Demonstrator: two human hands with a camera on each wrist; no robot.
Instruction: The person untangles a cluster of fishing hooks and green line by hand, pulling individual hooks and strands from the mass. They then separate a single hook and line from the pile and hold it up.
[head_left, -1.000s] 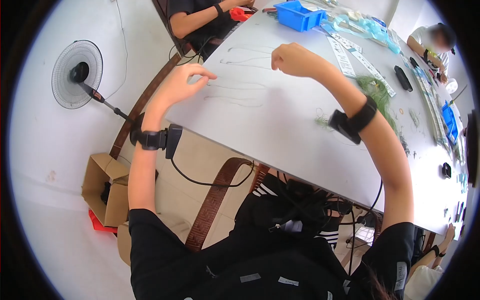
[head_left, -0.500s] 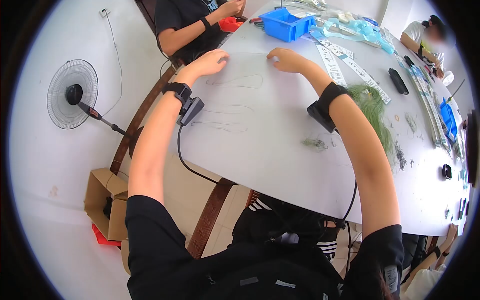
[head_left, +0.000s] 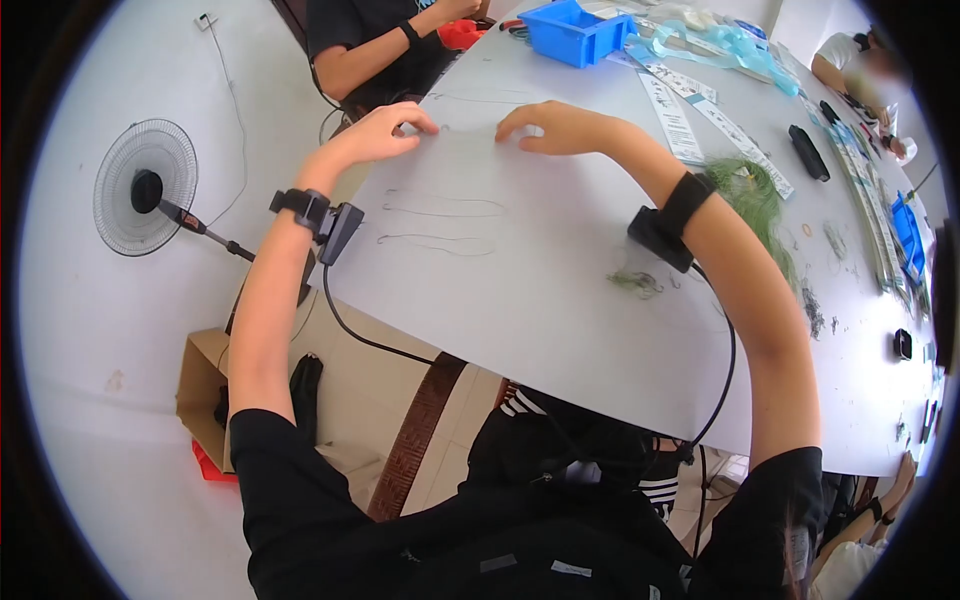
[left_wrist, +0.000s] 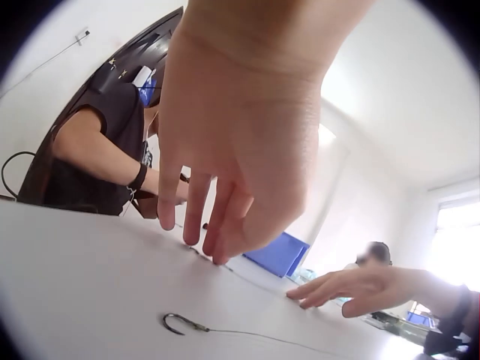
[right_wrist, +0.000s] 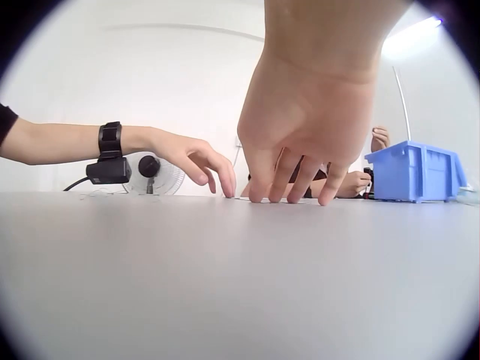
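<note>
On the white table [head_left: 560,260], fish hooks tied to thin lines lie in rows. My left hand [head_left: 375,135] reaches down at the table's left edge, fingertips right at a hooked line. The left wrist view has its fingers pointing down, with another fish hook [left_wrist: 176,324] in front of them. To the right, my right hand [head_left: 560,130] bends over the table with spread fingers. Its fingertips [right_wrist: 292,199] meet the tabletop in the right wrist view. A fine line runs between the two hands. Nearer my body lie two more hooked lines [head_left: 450,213].
A blue bin [head_left: 570,35] stands at the far side beside printed strips [head_left: 670,115] and light-blue ribbon [head_left: 740,50]. Green line [head_left: 745,180] and a small tangle [head_left: 632,284] lie right. Another person [head_left: 370,50] sits far left. A fan [head_left: 147,190] stands by the wall.
My right hand uncurled from a fist and came down to the table, then moved left, closer to my left hand. Both hands shifted from the farthest line to the one nearer me.
</note>
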